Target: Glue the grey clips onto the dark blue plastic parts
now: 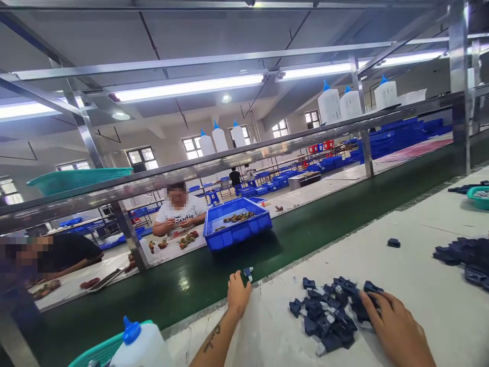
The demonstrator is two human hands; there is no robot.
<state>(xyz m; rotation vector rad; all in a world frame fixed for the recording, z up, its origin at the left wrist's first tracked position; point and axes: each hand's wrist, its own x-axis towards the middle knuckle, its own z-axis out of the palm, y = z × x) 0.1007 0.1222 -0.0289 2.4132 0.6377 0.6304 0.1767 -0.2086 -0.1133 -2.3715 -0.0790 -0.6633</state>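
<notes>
My left hand (239, 294) reaches over the near edge of the green conveyor belt. At its fingertips is a small navy plastic part with a light grey piece on it (248, 273), apparently pinched between thumb and forefinger. On the white worktop lies a loose pile of similar navy parts (328, 316), some with light grey pieces. My right hand (397, 326) is at the right side of this pile, fingers curled on a navy part (376, 300); its fingertips are partly hidden among the pieces.
A blue crate (239, 237) with small brownish items sits on the belt (305, 224). At lower left a white bottle (141, 346) stands by a green basket (103, 346). More navy parts (464, 257) lie right. Two people work across the belt, below a metal shelf (244, 157).
</notes>
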